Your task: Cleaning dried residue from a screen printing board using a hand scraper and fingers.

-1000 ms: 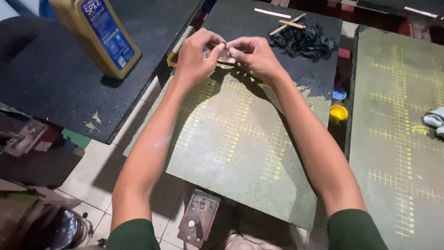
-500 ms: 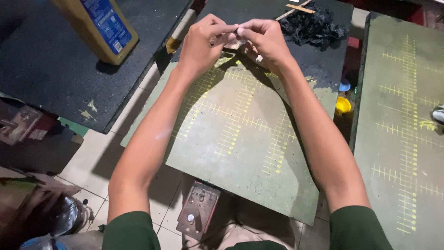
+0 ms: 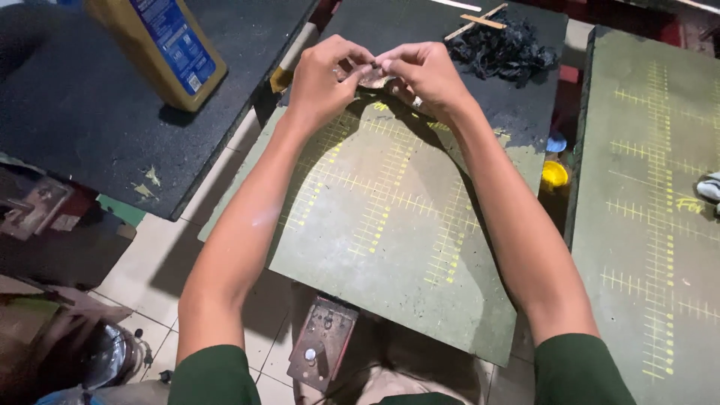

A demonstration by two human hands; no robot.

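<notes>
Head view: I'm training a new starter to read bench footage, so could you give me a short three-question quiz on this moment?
1. True or false: both hands pinch the same small object above the green board.
2. What lies on the dark mat just beyond the right hand? A) a heap of black scraps B) a coil of wire C) a folded cloth
3. What colour are the ruled marks on the green board?

Key
1. True: the left hand and right hand meet on a small object, too hidden to identify, over the green board.
2. A: the heap of black scraps, beside the wooden sticks.
3. Yellow.
</notes>
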